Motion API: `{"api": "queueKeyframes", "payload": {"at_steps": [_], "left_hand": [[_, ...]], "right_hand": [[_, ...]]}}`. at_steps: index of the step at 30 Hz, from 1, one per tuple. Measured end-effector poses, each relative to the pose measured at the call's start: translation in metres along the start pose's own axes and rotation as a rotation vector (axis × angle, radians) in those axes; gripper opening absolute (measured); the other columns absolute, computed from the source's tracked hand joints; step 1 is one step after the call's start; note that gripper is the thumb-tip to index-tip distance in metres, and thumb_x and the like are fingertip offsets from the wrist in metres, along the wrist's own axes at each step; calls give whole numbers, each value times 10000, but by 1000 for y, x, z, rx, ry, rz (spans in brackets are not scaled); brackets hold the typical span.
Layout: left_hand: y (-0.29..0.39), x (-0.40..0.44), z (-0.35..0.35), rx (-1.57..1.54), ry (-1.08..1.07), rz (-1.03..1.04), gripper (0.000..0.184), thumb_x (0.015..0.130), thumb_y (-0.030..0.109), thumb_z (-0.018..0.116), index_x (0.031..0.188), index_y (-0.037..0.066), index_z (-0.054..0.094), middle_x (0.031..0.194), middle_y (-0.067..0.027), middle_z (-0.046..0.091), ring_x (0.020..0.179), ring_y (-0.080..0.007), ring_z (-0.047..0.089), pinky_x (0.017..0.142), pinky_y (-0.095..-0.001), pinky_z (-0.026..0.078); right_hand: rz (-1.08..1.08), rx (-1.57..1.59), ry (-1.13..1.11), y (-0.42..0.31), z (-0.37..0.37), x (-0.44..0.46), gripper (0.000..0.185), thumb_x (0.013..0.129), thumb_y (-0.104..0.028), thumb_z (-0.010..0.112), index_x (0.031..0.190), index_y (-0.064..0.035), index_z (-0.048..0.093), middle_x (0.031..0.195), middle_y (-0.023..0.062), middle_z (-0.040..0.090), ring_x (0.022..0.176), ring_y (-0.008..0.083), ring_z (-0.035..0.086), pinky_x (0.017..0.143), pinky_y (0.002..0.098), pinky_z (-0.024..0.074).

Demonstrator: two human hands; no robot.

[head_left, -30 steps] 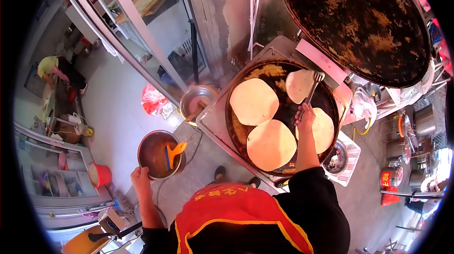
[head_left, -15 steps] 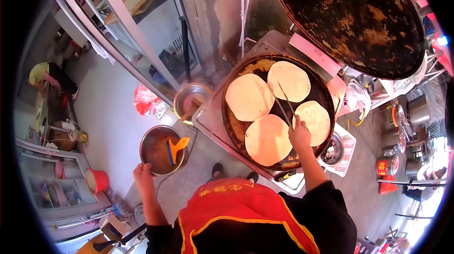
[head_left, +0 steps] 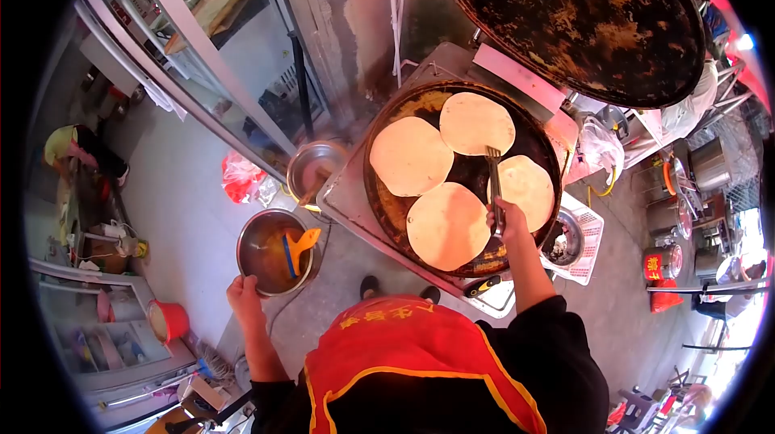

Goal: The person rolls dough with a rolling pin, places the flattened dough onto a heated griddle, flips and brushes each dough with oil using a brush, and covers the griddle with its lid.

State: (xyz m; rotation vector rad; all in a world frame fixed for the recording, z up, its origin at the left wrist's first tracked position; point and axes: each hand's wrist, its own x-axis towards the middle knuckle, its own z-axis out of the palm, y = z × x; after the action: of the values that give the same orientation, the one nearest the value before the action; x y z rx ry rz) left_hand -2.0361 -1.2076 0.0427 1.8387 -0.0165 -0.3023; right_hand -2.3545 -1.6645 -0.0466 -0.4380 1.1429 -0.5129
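My left hand (head_left: 245, 297) is closed on the rim of a metal basin (head_left: 249, 234). Inside the basin lie brownish liquid and a brush (head_left: 302, 247) with an orange handle and blue edge. My right hand (head_left: 510, 218) grips metal tongs (head_left: 495, 176), whose fork-like end reaches over the round griddle (head_left: 534, 146). The tips overlap the lower edge of the far flatbread (head_left: 476, 121); contact I cannot tell. Three more pale flatbreads lie around it: a left one (head_left: 410, 156), a near one (head_left: 448, 226) and a right one (head_left: 525, 194), partly behind my hand.
A big scorched lid (head_left: 573, 22) stands raised behind the griddle. Another metal bowl (head_left: 311, 171) sits beside the stove's left corner. At right is a white basket (head_left: 593, 232) holding a metal bowl. A person (head_left: 89, 151) bends at the far left. Glass doors border the left.
The tongs have gone from spread arms to arms together, and their end now overlaps the far flatbread's lower edge. My left hand keeps its hold on the basin. The view has shifted slightly.
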Motion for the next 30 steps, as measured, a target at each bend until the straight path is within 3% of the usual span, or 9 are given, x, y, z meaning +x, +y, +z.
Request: {"api": "queueKeyframes", "payload": {"at_steps": [5,9,11,15,19,23,27,28,30], "left_hand": [[14,-18,0,-4,3,-7,117,812,74,535,714,16,564,615,-2,537,492,-83,491,426,-226,440],[13,-28,0,-7,60,-31,115,813,87,537,717,29,562,604,0,527,475,-94,483,424,-228,430],[8,-31,-4,-5,53,-13,119,814,86,537,713,28,561,606,-3,527,479,-95,483,426,-230,431],[7,-33,-1,4,56,-21,120,815,84,535,714,26,564,612,-8,530,484,-98,488,431,-230,437],[1,-34,0,-9,58,-30,116,815,83,539,724,20,573,611,-7,531,483,-99,490,431,-228,439],[-3,-34,-3,45,2,23,128,818,93,546,706,32,561,606,-1,526,488,-94,487,436,-229,432],[7,-24,2,23,-41,-12,136,814,98,548,697,29,553,609,-2,521,502,-92,480,445,-234,422],[10,-21,6,14,-56,-19,135,813,88,544,699,16,554,614,-3,517,509,-92,473,448,-237,415],[12,-11,14,5,-110,-22,125,807,78,539,708,4,554,617,-7,512,514,-90,464,448,-241,402]], "right_hand": [[-63,0,7,-30,-12,30,200,901,-192,553,871,0,508,725,112,560,524,184,511,423,292,431],[15,-482,-53,-43,-50,3,264,895,-260,550,867,3,542,688,86,583,485,185,539,430,287,444],[28,-565,-10,-35,-44,-41,254,885,-271,547,812,-29,566,628,68,573,452,164,525,388,263,392],[105,-818,-201,-39,-14,-65,251,878,-273,533,810,-35,572,603,53,558,449,144,518,367,252,356],[46,-693,-271,-26,7,-10,170,863,-191,575,932,-36,582,719,54,573,491,143,511,395,274,410],[-72,-683,-216,-23,27,8,247,857,-180,593,1036,-12,574,722,46,563,506,140,496,425,277,417],[-273,-945,-183,-10,1,-37,271,826,-235,619,974,-9,622,668,47,574,518,136,523,454,286,416],[-371,-1159,-2,-4,-4,-62,283,805,-259,625,922,-2,628,660,87,592,525,172,562,489,322,437],[-633,-1290,135,12,-32,-95,333,792,-241,627,1021,0,607,762,162,620,722,296,620,699,353,472]]}}
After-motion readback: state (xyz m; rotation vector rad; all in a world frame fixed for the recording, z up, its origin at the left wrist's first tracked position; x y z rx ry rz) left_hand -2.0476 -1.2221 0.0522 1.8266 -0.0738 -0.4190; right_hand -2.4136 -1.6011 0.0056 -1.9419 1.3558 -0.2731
